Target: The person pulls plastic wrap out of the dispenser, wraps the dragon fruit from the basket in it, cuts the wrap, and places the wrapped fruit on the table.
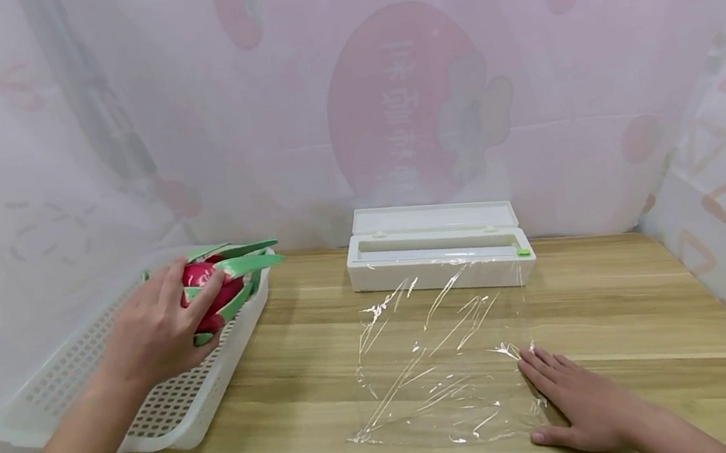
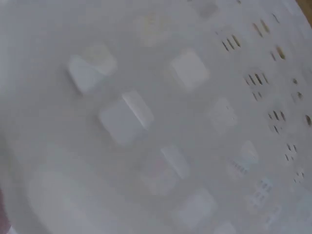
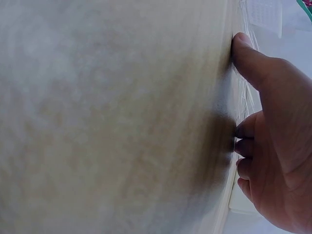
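In the head view my left hand [image 1: 158,327] grips a dragon fruit [image 1: 228,282], pink with green leafy scales, over the far right side of a white perforated basket [image 1: 210,396]. The left wrist view shows only the basket's holed wall [image 2: 195,122], blurred, and not the fruit. My right hand [image 1: 584,399] rests on the table with its fingers extended, fingertips at the right edge of a clear sheet of cling film [image 1: 435,369]. This film lies wrinkled on the wood, running from a white cling film dispenser box [image 1: 436,266] with its lid raised.
The wooden table [image 1: 629,292] is enclosed by pale printed curtains [image 1: 281,115] at the back and sides. A small green tab [image 1: 523,252] sits at the right end of the dispenser. The basket stands along the left side.
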`<state>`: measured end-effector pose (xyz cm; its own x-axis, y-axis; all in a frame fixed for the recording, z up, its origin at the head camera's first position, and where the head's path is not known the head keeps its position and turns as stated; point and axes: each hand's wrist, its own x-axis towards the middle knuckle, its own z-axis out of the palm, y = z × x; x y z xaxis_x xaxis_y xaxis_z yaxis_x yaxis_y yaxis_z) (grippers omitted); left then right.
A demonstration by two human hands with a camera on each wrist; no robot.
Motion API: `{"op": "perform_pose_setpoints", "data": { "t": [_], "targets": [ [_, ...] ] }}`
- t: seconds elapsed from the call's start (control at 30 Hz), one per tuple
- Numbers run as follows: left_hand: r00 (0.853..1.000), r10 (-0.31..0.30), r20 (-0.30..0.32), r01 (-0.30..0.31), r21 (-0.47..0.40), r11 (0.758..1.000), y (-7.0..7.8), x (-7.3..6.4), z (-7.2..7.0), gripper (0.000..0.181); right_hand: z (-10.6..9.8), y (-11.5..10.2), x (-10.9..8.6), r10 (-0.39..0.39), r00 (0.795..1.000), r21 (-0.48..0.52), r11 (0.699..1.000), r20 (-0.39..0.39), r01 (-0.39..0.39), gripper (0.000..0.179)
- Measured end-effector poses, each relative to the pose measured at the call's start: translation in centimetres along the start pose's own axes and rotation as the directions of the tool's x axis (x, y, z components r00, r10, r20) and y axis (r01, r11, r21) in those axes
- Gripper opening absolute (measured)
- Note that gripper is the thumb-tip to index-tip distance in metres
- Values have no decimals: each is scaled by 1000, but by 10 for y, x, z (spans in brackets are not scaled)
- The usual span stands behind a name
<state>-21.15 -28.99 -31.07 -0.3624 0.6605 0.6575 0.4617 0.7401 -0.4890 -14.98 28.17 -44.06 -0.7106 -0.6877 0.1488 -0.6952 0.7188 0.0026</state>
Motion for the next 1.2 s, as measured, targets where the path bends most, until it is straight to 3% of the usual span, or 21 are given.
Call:
{"op": "perform_pose_setpoints", "data": {
  "t": [0.33,0.57,0.77,1.2],
  "targets": [
    [998,59,-15,-60,-51,997,26,21,2,60,1,-1,-2,-6,1000,-15,1000,-21,6,90],
    [995,96,-1,-96,-35,995,41,34,1,85,1,-1,-1,-15,999,-22,1000,-28,15,89],
    [994,106,25,-104,-60,993,54,45,5,82,0,-1,-1,-12,1000,-15,1000,-25,11,90],
    [990,142,-6,-142,-131,981,87,71,24,59,2,-1,0,-2,1000,-12,1000,-18,1,89]
  ]
}}
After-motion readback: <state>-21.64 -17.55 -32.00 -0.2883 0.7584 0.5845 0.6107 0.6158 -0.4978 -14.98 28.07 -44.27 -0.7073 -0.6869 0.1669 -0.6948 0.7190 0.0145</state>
